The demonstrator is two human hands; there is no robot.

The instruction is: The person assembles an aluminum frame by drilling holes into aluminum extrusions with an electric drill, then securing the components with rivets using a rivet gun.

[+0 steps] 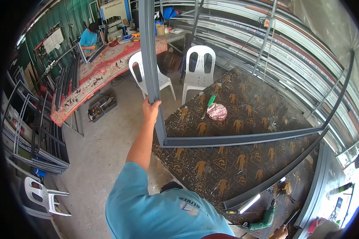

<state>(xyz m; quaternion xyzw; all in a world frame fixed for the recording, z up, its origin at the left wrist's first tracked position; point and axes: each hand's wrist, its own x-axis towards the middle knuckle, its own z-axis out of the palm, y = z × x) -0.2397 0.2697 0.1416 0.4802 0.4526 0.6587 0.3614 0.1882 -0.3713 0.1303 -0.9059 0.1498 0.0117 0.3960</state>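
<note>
My left hand [151,110] is wrapped round the upright side of a large dark grey metal frame [149,59], just above its lower corner. The frame's lower bar [243,140] stretches across the worktable [249,179], which has a dark covering printed with orange figures. At the bottom right edge my right hand [282,232] is closed on a slim dark tool [292,217], partly cut off by the view. Close to that hand lies a green power drill [265,218], with a yellow and black tool [286,188] farther up.
A pink crumpled cloth [216,112] and a green-handled tool [211,101] lie on the table. Two white plastic chairs [199,67] stand behind it. Long metal profiles [299,59] fill the rack at right. A person [89,38] works at the red-covered bench [107,65].
</note>
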